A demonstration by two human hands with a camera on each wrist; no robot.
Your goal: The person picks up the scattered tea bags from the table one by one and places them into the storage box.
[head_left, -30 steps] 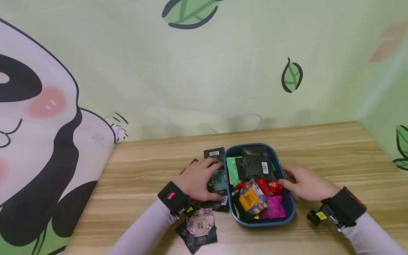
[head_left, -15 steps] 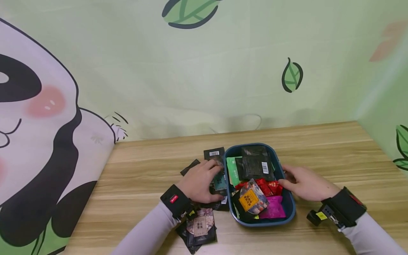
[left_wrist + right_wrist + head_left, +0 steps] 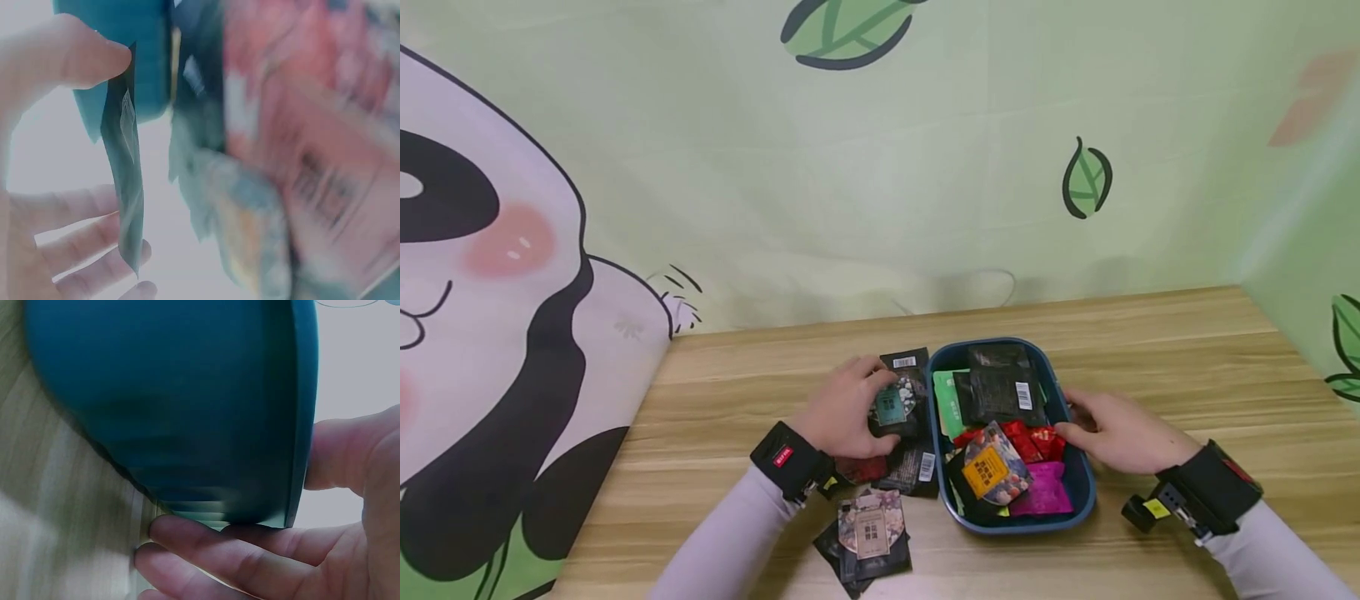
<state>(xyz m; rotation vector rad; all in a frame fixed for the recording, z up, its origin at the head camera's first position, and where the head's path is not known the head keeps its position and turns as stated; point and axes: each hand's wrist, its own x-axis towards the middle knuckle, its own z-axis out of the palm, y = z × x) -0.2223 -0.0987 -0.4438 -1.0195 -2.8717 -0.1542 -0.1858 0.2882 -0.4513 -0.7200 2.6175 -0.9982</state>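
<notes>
My left hand [image 3: 842, 412] pinches a flat black tea sachet [image 3: 891, 404] with a teal label, left of the blue bin [image 3: 1080, 500]. In the left wrist view this sachet [image 3: 125, 169] stands edge-on between the thumb [image 3: 100, 59] and fingers. Under and beside that hand lie more black sachets [image 3: 912, 471], partly hidden, and a reddish one [image 3: 861, 469]. My right hand [image 3: 1123, 429] holds the bin's right side. The right wrist view has its thumb at the rim and its fingers [image 3: 237, 556] against the outer wall [image 3: 175, 412].
Inside the bin are black packets [image 3: 1000, 387], a green one [image 3: 950, 404], red ones [image 3: 1026, 439], a pink one [image 3: 1045, 490] and one with an orange label [image 3: 987, 471]. A small sachet pile [image 3: 872, 537] lies in front on the wooden table [image 3: 722, 467]. A printed cloth [image 3: 850, 208] hangs behind.
My left hand has moved left from the bin's edge and raised the teal-labelled sachet off the others, uncovering the black ones beneath. The right hand and bin have stayed put.
</notes>
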